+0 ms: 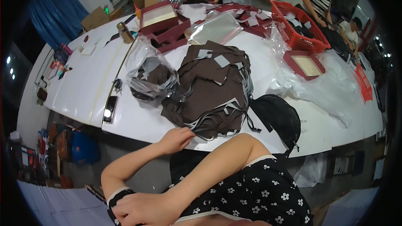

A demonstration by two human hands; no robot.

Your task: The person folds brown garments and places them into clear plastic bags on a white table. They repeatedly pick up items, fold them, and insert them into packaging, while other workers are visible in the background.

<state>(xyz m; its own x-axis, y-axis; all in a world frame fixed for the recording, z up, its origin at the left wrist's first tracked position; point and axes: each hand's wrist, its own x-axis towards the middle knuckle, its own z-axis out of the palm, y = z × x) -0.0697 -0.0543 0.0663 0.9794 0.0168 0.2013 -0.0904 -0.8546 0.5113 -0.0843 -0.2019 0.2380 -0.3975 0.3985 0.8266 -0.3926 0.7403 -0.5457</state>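
Two bare hands, well apart. Right hand (pixel 144 209) laid on black flower-print sleeve (pixel 119 195), fingers curled; pinch cannot be told. Left hand (pixel 176 140) loosely curled at white table's (pixel 138 125) edge, beside thin grey cords (pixel 199 120); hold cannot be told. Beyond: flat dark-brown fabric pieces (pixel 209 92), piled on tabletop; cords best lifted singly, pile steadied by free palm, so tangling is avoided. Farther: red plastic basket (pixel 322 43).

And we've got our right hand (pixel 144 209) at our left sleeve (pixel 120 195); our left hand (pixel 176 139) curls right beside the brown fabric stack (pixel 215 91).
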